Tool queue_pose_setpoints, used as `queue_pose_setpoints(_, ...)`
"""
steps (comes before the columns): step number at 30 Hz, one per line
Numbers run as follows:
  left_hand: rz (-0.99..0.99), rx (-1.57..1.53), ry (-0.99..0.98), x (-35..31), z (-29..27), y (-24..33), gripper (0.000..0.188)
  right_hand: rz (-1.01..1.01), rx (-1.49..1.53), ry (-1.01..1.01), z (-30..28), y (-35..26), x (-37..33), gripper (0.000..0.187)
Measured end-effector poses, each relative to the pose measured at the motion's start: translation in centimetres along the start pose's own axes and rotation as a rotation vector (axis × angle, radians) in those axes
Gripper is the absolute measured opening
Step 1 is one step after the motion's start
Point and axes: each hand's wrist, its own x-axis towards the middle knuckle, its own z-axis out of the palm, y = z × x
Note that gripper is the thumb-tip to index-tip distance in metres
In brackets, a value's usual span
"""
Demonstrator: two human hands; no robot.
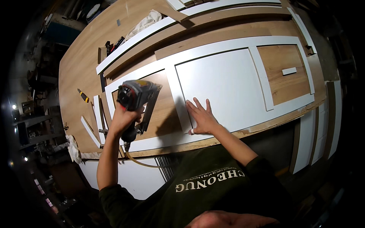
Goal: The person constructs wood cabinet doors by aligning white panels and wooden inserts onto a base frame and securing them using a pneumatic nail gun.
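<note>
My left hand (123, 119) is wrapped round the handle of a dark pneumatic nail gun (140, 93), raised above the left part of a white frame (175, 95). A tan air hose (144, 164) runs from the bottom of its grip. Flat on the frame's upright and the edge of the white panel (224, 81) beside it lies my right hand (203, 118), fingers spread, with a white band on one finger. Wood-coloured surface shows through the frame's left and right openings. Whether the gun's nose touches anything is hidden.
Long white-faced strips (152, 36) lie beyond the frame on the wood-coloured table (74, 64). At left are a yellow-black utility knife (83, 95) and short white strips (90, 131). A crumpled cloth (146, 23) sits at the back; a small white block (289, 71) rests within the right opening.
</note>
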Motion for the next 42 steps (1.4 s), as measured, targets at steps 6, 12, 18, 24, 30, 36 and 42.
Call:
queue_pose_setpoints(6, -0.043, 0.065, -0.042, 7.9, 1.9, 2.8, 0.016, -0.017, 0.037, -0.035, -0.2, 1.0, 0.5, 0.114)
queue_pose_setpoints(12, -0.129, 0.086, -0.054, 12.1, 2.9, 2.6, 0.018, 0.009, 0.095, -0.067, -0.6, 1.2, 0.7, 0.111)
queue_pose_setpoints(18, -0.124, 0.051, -0.04, 13.7, 3.7, 2.4, 0.012, -0.005, 0.098, -0.077, 0.2, 1.6, 1.2, 0.111)
queue_pose_setpoints(24, -0.161, 0.096, -0.046, 14.7, 3.9, 2.6, 0.012, 0.023, 0.142, -0.056, 0.1, 1.7, 1.3, 0.105)
queue_pose_setpoints(30, -0.184, 0.182, -0.07, 14.7, 3.8, 3.1, 0.012, 0.006, 0.129, -0.073, 0.3, 1.6, 1.3, 0.109)
queue_pose_setpoints(36, -0.15, 0.137, -0.037, 14.4, 3.5, 2.6, 0.012, 0.018, 0.139, -0.085, 0.1, 1.4, 1.2, 0.108)
queue_pose_setpoints(42, -0.17, 0.069, 0.029, 12.9, 2.1, 2.7, 0.009, 0.015, 0.128, -0.056, 0.3, 1.7, 1.4, 0.108)
